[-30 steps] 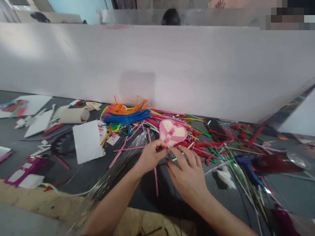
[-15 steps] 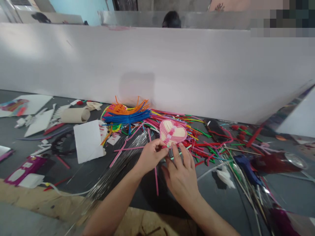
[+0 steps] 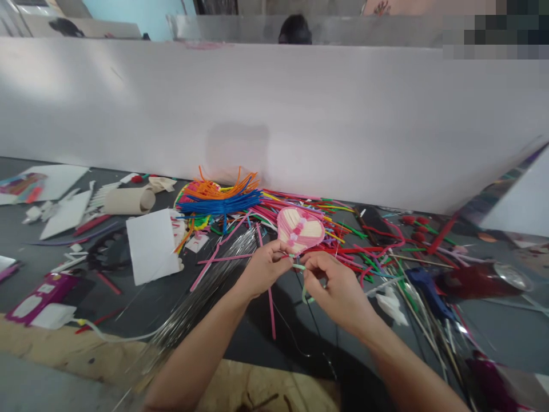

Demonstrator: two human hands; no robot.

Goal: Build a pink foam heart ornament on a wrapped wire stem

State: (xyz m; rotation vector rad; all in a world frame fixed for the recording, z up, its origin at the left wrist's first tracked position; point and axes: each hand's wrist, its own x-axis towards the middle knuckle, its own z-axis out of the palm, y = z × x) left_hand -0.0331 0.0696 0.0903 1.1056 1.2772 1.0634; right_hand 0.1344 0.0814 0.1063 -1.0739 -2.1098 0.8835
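Observation:
A pink and cream heart (image 3: 306, 232) with small pink flowers at its centre is tilted up over the heap of pipe cleaners. My left hand (image 3: 262, 270) is closed on the heart's lower tip, thumb against index finger. A pale green pipe cleaner (image 3: 298, 266) runs from that tip to my right hand (image 3: 337, 289), which pinches it. Part of the green strand curls below my right fingers. Fingertips hide the join at the heart's tip. A thin wire hangs beneath the hands.
Coloured pipe cleaners (image 3: 355, 252) heap behind the hands, beside an orange and blue bundle (image 3: 221, 203). Metal wires (image 3: 206, 280) lie left, with a white card (image 3: 153, 246) and cardboard tube (image 3: 128, 200). A blue-handled tool (image 3: 429, 292) lies right. A white panel (image 3: 343, 126) stands behind.
My right hand has moved right, from spread fingers near the heart's tip to a pinch on the green pipe cleaner. My left hand keeps its hold on the heart.

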